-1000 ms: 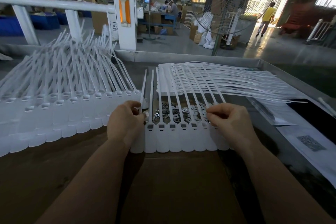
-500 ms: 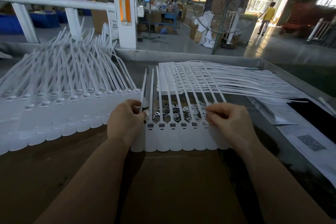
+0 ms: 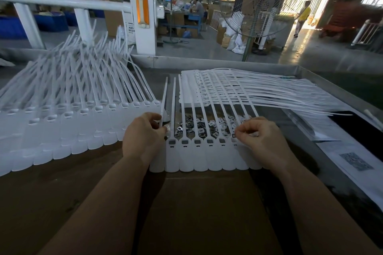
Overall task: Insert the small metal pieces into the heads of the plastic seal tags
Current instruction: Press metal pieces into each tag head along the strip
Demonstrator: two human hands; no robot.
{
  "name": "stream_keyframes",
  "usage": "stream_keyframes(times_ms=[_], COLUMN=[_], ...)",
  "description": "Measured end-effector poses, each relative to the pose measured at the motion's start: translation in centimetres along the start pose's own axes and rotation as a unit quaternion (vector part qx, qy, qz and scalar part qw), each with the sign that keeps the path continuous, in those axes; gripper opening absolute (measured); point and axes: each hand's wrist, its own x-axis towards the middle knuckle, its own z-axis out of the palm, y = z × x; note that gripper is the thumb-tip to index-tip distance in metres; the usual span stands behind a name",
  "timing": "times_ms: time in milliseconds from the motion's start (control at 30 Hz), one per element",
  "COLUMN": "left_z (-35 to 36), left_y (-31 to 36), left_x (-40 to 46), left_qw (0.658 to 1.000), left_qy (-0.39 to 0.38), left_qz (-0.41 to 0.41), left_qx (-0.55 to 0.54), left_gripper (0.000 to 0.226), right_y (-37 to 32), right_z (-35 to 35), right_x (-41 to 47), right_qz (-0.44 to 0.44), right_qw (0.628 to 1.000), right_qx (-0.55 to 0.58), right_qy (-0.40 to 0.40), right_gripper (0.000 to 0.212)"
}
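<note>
A joined strip of white plastic seal tags [image 3: 204, 157] lies in front of me, heads up and tails pointing away. Several heads show dark metal inserts. A heap of small metal pieces [image 3: 204, 125] lies under the tails just beyond the heads. My left hand [image 3: 143, 136] grips the leftmost tag's tail at the strip's left end. My right hand [image 3: 259, 139] pinches a small metal piece [image 3: 234, 135] over a head near the strip's right end.
A long fanned row of white tags [image 3: 68, 122] fills the table's left side. A flat stack of tag strips [image 3: 238, 91] lies behind, tails running right. Printed papers [image 3: 352, 157] lie at the right by the metal table rim [image 3: 323, 77]. Brown cardboard [image 3: 199, 209] covers the near table.
My right hand's fingers have dropped slightly toward the tag heads with the metal piece. The left hand has stayed on the leftmost tail.
</note>
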Motion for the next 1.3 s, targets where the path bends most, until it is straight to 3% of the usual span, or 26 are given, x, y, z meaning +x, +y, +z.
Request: stream_keyframes(times_ms=[233, 933, 1200, 1300], left_z=[-0.08, 0.03, -0.11, -0.20], left_y=[0.28, 0.37, 0.32, 0.30], left_x=[-0.04, -0.16, -0.21, -0.20], left_qw=[1.000, 1.000, 1.000, 1.000], left_qy=[-0.006, -0.002, -0.005, -0.006], left_qz=[0.001, -0.001, -0.001, -0.002], left_qx=[0.001, 0.005, 0.006, 0.005], left_gripper=[0.037, 0.037, 0.037, 0.036], right_y=[0.07, 0.15, -0.17, -0.26], right_z=[-0.08, -0.22, -0.16, 0.14], right_x=[0.21, -0.10, -0.14, -0.13], right_qz=[0.035, 0.069, 0.090, 0.067], right_qw=[0.998, 0.997, 0.995, 0.997], right_qx=[-0.032, 0.032, 0.040, 0.015], right_qy=[-0.045, 0.002, 0.010, 0.023], right_gripper=[0.005, 0.007, 0.027, 0.023])
